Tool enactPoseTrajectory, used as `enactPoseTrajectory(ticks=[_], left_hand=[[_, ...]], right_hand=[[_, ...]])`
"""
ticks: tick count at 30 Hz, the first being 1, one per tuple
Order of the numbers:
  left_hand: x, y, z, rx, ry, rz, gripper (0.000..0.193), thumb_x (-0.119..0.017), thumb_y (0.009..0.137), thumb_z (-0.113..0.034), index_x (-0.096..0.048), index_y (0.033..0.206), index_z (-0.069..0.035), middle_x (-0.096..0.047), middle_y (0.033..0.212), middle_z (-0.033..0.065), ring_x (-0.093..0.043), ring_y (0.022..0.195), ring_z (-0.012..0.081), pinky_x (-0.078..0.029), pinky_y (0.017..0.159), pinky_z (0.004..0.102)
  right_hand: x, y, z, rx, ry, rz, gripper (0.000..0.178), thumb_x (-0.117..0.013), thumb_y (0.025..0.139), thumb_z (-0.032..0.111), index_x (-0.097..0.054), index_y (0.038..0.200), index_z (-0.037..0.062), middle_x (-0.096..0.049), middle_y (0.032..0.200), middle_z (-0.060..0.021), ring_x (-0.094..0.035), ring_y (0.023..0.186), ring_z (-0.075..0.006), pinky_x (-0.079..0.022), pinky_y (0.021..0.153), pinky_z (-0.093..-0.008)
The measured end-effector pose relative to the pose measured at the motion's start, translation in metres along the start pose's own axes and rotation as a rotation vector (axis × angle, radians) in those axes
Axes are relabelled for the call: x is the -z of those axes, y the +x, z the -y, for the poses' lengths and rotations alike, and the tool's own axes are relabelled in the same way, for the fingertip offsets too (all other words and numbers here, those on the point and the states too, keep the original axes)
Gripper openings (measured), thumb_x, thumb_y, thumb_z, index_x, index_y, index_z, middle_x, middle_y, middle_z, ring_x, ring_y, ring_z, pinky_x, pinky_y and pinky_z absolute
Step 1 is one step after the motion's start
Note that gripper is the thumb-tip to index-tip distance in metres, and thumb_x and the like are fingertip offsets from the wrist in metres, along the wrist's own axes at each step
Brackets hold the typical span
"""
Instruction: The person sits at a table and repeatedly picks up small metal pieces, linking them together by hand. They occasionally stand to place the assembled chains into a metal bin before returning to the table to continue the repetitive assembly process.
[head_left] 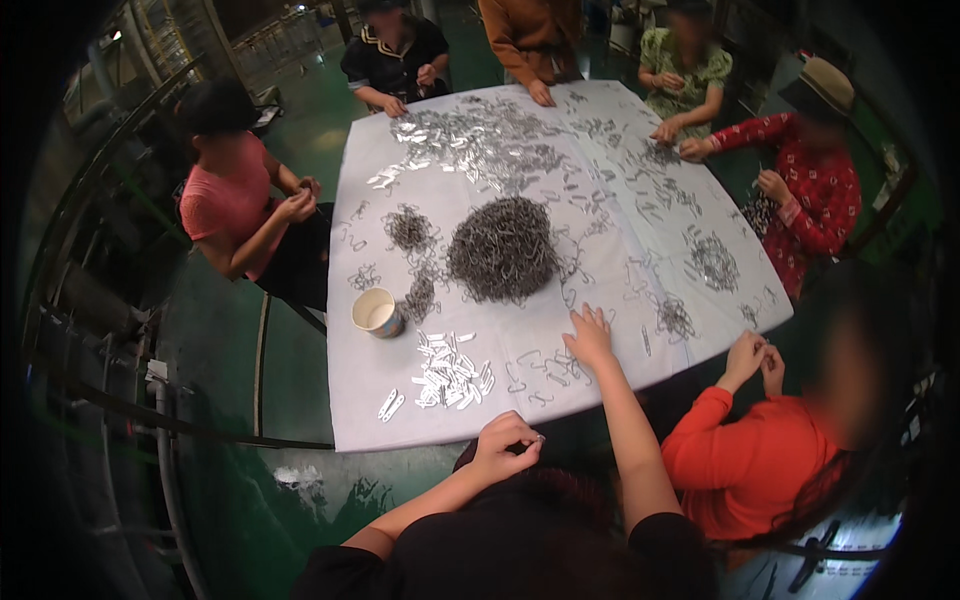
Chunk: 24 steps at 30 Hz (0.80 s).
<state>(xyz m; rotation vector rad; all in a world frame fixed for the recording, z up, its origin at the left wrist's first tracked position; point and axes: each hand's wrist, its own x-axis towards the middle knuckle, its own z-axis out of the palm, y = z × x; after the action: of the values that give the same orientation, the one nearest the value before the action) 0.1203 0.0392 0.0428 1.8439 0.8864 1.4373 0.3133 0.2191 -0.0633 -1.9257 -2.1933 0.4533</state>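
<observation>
My left hand (503, 452) is closed in a pinch at the table's near edge, with a tiny shiny bit at its fingertips that is too small to name. Reaching out over the white-covered table (400, 428), my right hand (588, 338) has its fingers stretched and spread, with nothing seen in it. Between my hands lie loose wire hooks (549, 372). A big heap of dark wire hooks (505, 250) rises beyond my right hand. Left of the loose hooks is a pile of flat silvery metal strips (452, 372), two of them lying apart.
A paper cup (378, 314) stands left of the heap, near smaller hook piles (408, 228). Many silvery pieces (480, 140) cover the far side. Several people sit or stand around the table; one in an orange-red top (745, 450) is close on my right.
</observation>
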Motion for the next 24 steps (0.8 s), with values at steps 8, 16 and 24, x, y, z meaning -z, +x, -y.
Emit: enactPoseTrajectory(ticks=[8,16,24], left_hand=[[0.007,-0.029,0.001,0.035,0.049,0.035,0.012,-0.065,0.058,0.0,-0.059,0.068,-0.004,-0.052,0.059,0.0034,-0.048,0.052,0.0155,-0.037,0.048,0.0258],[0.002,-0.033,0.0,0.05,0.047,0.049,0.01,-0.065,0.059,0.0,-0.06,0.066,-0.004,-0.051,0.058,0.0033,-0.048,0.052,0.0156,-0.037,0.048,0.0263],[0.003,-0.031,-0.001,-0.003,0.058,0.026,0.01,-0.064,0.06,0.0,-0.058,0.067,-0.004,-0.05,0.058,0.0048,-0.048,0.052,0.0179,-0.036,0.047,0.0277]], right_hand=[[0.0,-0.011,-0.002,-0.02,0.108,-0.246,0.022,-0.056,0.075,0.014,-0.058,0.095,0.0058,-0.052,0.1,-0.0104,-0.045,0.101,-0.0274,-0.036,0.086,-0.0388],[-0.028,0.02,-0.016,-0.135,-0.121,-0.165,0.014,-0.055,0.074,0.016,-0.061,0.082,0.0056,-0.057,0.091,-0.0108,-0.059,0.078,-0.0288,-0.047,0.069,-0.0409],[-0.001,0.014,-0.034,-0.171,0.273,-0.377,0.017,-0.053,0.074,0.015,-0.063,0.085,0.0076,-0.061,0.082,-0.0148,-0.058,0.076,-0.0312,-0.047,0.067,-0.0392]])
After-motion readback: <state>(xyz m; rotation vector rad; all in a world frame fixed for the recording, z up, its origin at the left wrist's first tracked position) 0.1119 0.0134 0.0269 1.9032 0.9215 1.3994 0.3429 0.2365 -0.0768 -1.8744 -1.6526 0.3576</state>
